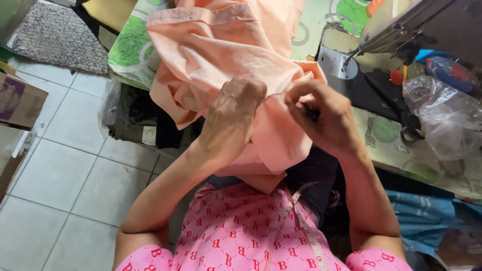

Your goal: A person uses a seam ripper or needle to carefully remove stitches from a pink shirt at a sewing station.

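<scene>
The peach-coloured fabric (226, 55) hangs bunched off the near edge of the sewing table (386, 145) and drapes down into the person's lap. The left hand (232, 118) is closed over a fold of it, knuckles up, pinning the cloth. Just to its right, the right hand (321, 118) has its fingertips pinched tight on the fabric's edge; something small and dark may sit between them, but I cannot tell what. It looks like close work on a seam or edge, picking or pinching at one spot, which calls for a steady hold and fine finger work. Farther right stands the sewing machine (401, 27), with a crumpled clear plastic bag (444, 118) beside it. A measuring tape (306, 226) lies on the pink patterned top.
</scene>
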